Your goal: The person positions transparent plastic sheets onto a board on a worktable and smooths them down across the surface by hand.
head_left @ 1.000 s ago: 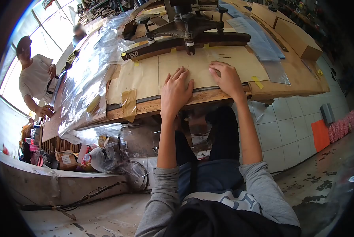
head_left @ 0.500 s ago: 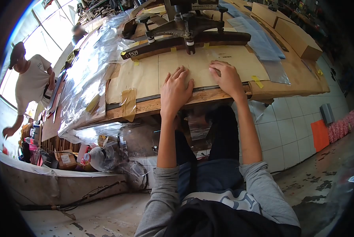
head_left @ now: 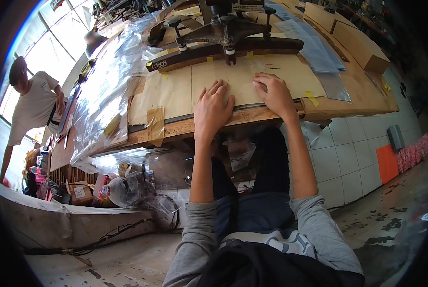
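A flat, pale tan sheet (head_left: 171,91) covers the front of the worktable. My left hand (head_left: 214,107) lies on it at the near edge, fingers stretched forward and thumb out to the side. To its right, my right hand (head_left: 275,95) rests on the same sheet with fingers slightly bent and thumb apart; nothing shows in either hand. Just beyond my fingertips stands a dark metal clamping frame (head_left: 223,36) over a long dark bar (head_left: 185,58) that runs across the sheet. Yellow tape (head_left: 155,125) sticks over the table's wooden front edge.
Clear plastic film (head_left: 106,95) drapes the table's left side. Plastic sheets (head_left: 314,52) and cardboard boxes (head_left: 362,48) lie on the right. A co-worker (head_left: 34,100) stands at the left, with another person (head_left: 94,42) farther back. Bags and bottles (head_left: 113,191) crowd the lower left.
The co-worker at the left has leaned down and farther left, one arm reaching lower. Both my hands stay in place on the sheet.
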The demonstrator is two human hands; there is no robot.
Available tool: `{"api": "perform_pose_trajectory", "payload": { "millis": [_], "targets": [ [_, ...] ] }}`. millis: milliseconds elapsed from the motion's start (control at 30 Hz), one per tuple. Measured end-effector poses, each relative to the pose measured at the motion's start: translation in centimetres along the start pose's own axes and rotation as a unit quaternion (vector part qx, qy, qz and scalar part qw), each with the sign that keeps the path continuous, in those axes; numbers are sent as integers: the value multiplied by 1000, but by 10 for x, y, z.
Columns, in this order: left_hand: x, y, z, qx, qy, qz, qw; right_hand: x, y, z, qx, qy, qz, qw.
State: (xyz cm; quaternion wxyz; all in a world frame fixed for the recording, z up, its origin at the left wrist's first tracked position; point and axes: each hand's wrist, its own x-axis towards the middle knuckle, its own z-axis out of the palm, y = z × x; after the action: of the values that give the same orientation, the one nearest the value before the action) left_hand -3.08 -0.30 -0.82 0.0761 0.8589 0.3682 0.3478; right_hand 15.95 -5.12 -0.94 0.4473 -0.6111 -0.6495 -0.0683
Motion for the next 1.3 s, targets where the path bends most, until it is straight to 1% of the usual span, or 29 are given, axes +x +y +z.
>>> {"api": "perform_pose_trajectory", "payload": {
  "millis": [367, 467, 567, 600, 633, 667, 733, 767, 800, 867, 967, 1000, 1100, 1133, 1233, 1300],
  "targets": [
    [-3, 1, 0, 10, 21, 10, 1000, -1, 0, 0, -1, 1, 0, 1000],
    [-14, 4, -1, 32, 56, 23, 998, 0, -1, 0, -2, 2, -1, 1000],
    [-36, 30, -15, -40, 72, -27, 996, 0, 0, -1, 1, 0, 4, 1000],
    [-53, 30, -5, -62, 176, -1, 982, -1, 1, 0, 2, 0, 3, 1000],
    [-75, 23, 15, -85, 278, 25, 956, -1, 2, 0, 2, 0, 2, 1000],
    [-96, 18, 34, -107, 376, 50, 919, -1, 3, 0, -1, 2, 1, 1000],
    [-132, 13, 60, -194, 371, -53, 907, -2, 3, 1, -6, 3, -3, 1000],
    [-141, 12, 65, -235, 367, -105, 894, -2, 2, 1, -6, 2, -1, 1000],
    [-140, 11, 64, -280, 308, -126, 900, -2, 2, 0, -5, 1, -1, 1000],
    [-134, 5, 60, -364, 188, -166, 897, -2, 2, 1, -4, 0, -5, 1000],
    [-132, -6, 68, -490, 9, -194, 850, -1, 4, 1, -8, 5, -14, 1000],
    [-128, 5, 60, -456, 2, -159, 876, -1, 3, 1, -8, 6, -14, 1000],
    [-133, 19, 47, -510, -56, -159, 844, -2, 2, 1, 0, 8, -17, 1000],
    [-135, 22, 44, -528, -47, -149, 835, -1, 2, 1, 3, 9, -18, 1000],
    [-139, 29, 17, -580, -87, -159, 794, 0, 1, 1, 16, 15, 10, 1000],
    [-144, 32, -3, -580, -131, -111, 796, 0, 2, 1, 16, 17, 16, 1000]
  ]
}}
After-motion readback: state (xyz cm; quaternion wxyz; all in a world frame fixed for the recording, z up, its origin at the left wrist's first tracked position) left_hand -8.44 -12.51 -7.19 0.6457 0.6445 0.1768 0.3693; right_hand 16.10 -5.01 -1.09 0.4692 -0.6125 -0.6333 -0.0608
